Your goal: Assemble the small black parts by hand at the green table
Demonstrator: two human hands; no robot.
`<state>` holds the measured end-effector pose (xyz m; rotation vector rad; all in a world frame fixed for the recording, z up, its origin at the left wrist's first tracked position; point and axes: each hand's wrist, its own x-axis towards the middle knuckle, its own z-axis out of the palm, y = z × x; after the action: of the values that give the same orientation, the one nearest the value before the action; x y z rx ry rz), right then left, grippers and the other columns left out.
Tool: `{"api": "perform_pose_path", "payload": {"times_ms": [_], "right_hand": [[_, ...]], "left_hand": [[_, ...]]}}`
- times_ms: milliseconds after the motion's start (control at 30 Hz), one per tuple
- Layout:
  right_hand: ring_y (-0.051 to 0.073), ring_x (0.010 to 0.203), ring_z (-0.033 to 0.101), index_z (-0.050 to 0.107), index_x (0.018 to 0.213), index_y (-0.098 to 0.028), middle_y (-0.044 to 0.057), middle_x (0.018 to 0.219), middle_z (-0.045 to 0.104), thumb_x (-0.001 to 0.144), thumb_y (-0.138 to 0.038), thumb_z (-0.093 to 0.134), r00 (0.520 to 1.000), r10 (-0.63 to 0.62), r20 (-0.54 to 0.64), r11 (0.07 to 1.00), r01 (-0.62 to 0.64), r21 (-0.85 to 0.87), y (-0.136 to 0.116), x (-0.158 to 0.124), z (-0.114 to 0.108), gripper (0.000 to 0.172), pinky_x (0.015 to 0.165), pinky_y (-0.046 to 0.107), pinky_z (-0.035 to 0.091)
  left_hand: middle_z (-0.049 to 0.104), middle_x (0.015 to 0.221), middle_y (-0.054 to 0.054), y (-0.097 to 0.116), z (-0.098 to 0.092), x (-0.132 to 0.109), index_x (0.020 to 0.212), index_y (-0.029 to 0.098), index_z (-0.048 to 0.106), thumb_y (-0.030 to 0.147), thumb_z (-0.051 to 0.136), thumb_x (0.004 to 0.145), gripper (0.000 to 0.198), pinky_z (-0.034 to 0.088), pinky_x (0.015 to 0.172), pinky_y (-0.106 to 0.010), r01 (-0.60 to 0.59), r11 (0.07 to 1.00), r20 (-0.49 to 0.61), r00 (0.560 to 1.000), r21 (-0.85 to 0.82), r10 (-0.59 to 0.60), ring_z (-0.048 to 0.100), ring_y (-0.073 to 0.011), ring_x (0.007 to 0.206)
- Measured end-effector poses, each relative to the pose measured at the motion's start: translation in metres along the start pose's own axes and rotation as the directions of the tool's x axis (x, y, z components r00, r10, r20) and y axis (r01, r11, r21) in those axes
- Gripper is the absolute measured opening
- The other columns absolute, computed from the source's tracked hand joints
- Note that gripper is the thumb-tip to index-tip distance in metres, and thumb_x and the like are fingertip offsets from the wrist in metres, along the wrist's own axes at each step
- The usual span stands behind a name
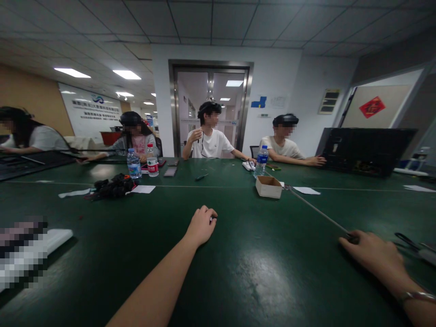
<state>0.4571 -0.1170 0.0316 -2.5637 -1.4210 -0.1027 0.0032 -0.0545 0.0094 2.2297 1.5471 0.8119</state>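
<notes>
My left hand rests on the dark green table near the middle, fingers curled into a fist around a small pale item that I cannot identify. My right hand lies at the right, its fingertips closed on the near end of a thin grey rod or cable. That line runs diagonally away across the table to beside a small open cardboard box.
A dark hand tool lies just right of my right hand. A white flat object sits at the left. Farther off are a black bundle, water bottles, papers, a black case, and several seated people.
</notes>
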Motion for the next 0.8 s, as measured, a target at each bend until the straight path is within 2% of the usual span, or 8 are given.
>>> {"api": "perform_pose_path", "payload": {"times_ms": [167, 267, 333, 400, 500, 600, 700, 800], "right_hand": [[0.036, 0.093, 0.057, 0.064, 0.107, -0.01, 0.026, 0.104, 0.06, 0.08, -0.046, 0.042, 0.998, -0.04, -0.057, 0.999, 0.038, -0.037, 0.0, -0.004, 0.002, 0.05, 0.076, 0.042, 0.04], [0.038, 0.095, 0.054, 0.054, 0.121, -0.007, 0.029, 0.107, 0.056, 0.083, -0.05, 0.037, 0.983, -0.064, -0.174, 0.997, 0.055, -0.057, -0.008, -0.014, -0.01, 0.06, 0.078, 0.044, 0.038], [0.039, 0.097, 0.051, 0.048, 0.127, -0.007, 0.03, 0.109, 0.053, 0.085, -0.05, 0.033, 0.946, -0.105, -0.307, 0.992, 0.079, -0.096, -0.02, -0.025, -0.021, 0.062, 0.079, 0.046, 0.037], [0.038, 0.099, 0.048, 0.047, 0.127, -0.008, 0.027, 0.11, 0.052, 0.086, -0.046, 0.032, 0.881, -0.197, -0.43, 0.979, 0.156, -0.128, -0.039, -0.037, -0.03, 0.058, 0.081, 0.046, 0.037], [0.032, 0.099, 0.048, 0.054, 0.118, -0.013, 0.019, 0.107, 0.055, 0.085, -0.04, 0.038, 0.794, -0.394, -0.463, 0.907, 0.419, -0.053, -0.082, -0.055, -0.029, 0.046, 0.085, 0.043, 0.038], [0.024, 0.092, 0.053, 0.062, 0.098, -0.019, 0.01, 0.096, 0.06, 0.081, -0.035, 0.047, 0.758, -0.572, -0.313, 0.733, 0.643, 0.22, -0.139, -0.075, -0.01, 0.028, 0.083, 0.038, 0.041], [0.019, 0.079, 0.056, 0.061, 0.09, -0.02, 0.005, 0.083, 0.061, 0.078, -0.032, 0.051, 0.745, -0.645, -0.172, 0.583, 0.625, 0.52, -0.205, -0.099, 0.016, 0.019, 0.073, 0.032, 0.044], [0.015, 0.065, 0.055, 0.057, 0.089, -0.02, 0.0, 0.072, 0.059, 0.074, -0.03, 0.056, 0.73, -0.68, -0.069, 0.48, 0.515, 0.71, -0.266, -0.12, 0.036, 0.018, 0.06, 0.027, 0.043]], "left_hand": [[0.055, 0.107, -0.007, -0.001, 0.0, -0.001, 0.1, 0.024, 0.063, 0.031, 0.044, 0.084, 0.026, 0.04, 0.09, -0.038, 0.009, 1.0, -0.004, 1.0, -0.013, -0.009, 0.051, -0.0233, 0.101], [0.056, 0.107, -0.007, -0.001, 0.001, 0.001, 0.099, 0.024, 0.063, 0.031, 0.044, 0.084, 0.025, 0.04, 0.09, -0.038, -0.008, 1.0, -0.013, 1.0, 0.0, 0.008, 0.051, -0.023, 0.101], [0.056, 0.107, -0.007, -0.001, 0.002, 0.001, 0.099, 0.024, 0.063, 0.031, 0.044, 0.085, 0.024, 0.04, 0.089, -0.038, -0.024, 1.0, -0.02, 1.0, 0.002, 0.024, 0.051, -0.0229, 0.101], [0.056, 0.107, -0.007, 0.0, 0.002, 0.0, 0.099, 0.024, 0.063, 0.032, 0.044, 0.085, 0.025, 0.04, 0.089, -0.037, -0.043, 0.999, -0.017, 0.999, -0.019, 0.043, 0.052, -0.0225, 0.101], [0.057, 0.105, -0.007, 0.001, 0.001, -0.002, 0.099, 0.024, 0.063, 0.035, 0.044, 0.086, 0.026, 0.041, 0.088, -0.036, -0.052, 0.996, -0.003, 0.999, -0.074, 0.052, 0.052, -0.0219, 0.1], [0.058, 0.1, -0.007, 0.0, -0.001, 0.001, 0.097, 0.023, 0.065, 0.041, 0.045, 0.085, 0.029, 0.042, 0.085, -0.036, -0.007, 0.984, -0.003, 1.0, -0.179, 0.007, 0.054, -0.0215, 0.095], [0.06, 0.095, -0.007, -0.001, 0.0, 0.015, 0.093, 0.019, 0.065, 0.045, 0.045, 0.084, 0.034, 0.043, 0.08, -0.033, 0.109, 0.89, -0.048, 0.988, -0.443, -0.145, 0.055, -0.0194, 0.089], [0.06, 0.088, -0.007, 0.002, 0.006, 0.032, 0.094, 0.014, 0.063, 0.05, 0.037, 0.086, 0.045, 0.044, 0.071, -0.028, 0.218, 0.601, -0.071, 0.905, -0.769, -0.419, 0.055, -0.015, 0.076]]}}
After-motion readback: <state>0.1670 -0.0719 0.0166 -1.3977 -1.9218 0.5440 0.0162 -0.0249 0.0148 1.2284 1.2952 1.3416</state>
